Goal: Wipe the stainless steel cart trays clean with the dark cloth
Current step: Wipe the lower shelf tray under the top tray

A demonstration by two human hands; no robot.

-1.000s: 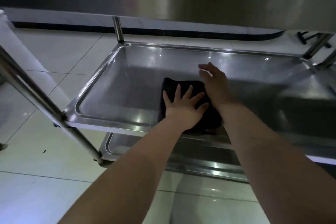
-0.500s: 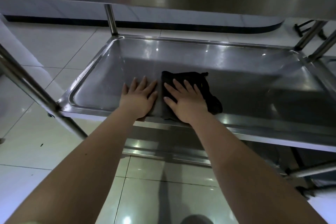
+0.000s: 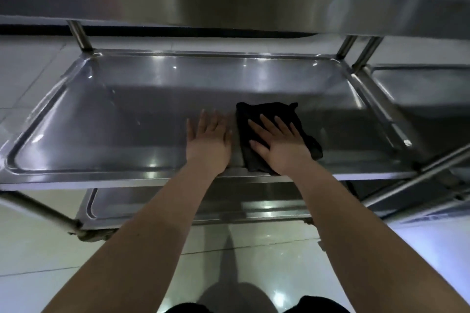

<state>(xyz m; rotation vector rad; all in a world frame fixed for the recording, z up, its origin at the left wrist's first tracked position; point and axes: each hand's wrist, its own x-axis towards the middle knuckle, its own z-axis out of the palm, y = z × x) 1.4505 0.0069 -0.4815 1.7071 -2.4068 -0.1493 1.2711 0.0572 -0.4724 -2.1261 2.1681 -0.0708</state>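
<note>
Tray [image 3: 114, 122]: left hand [image 3: 208, 142] flat on steel, right hand [image 3: 282, 145] flat on cloth [image 3: 269, 110].

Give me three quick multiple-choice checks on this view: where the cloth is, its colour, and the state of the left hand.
1. Where does the cloth lie?
A) on the middle tray, right of centre
B) on the floor
C) on the top shelf

2. What colour is the cloth?
A) white
B) black
C) yellow

3. How is the left hand?
A) gripping a cart leg
B) clenched round the cloth
C) open, fingers straight, on the bare tray

Answers: 1 A, it lies in the tray under the right hand. 2 B, it shows black against the grey steel. 3 C, its straight fingers rest on metal beside the cloth.
</note>
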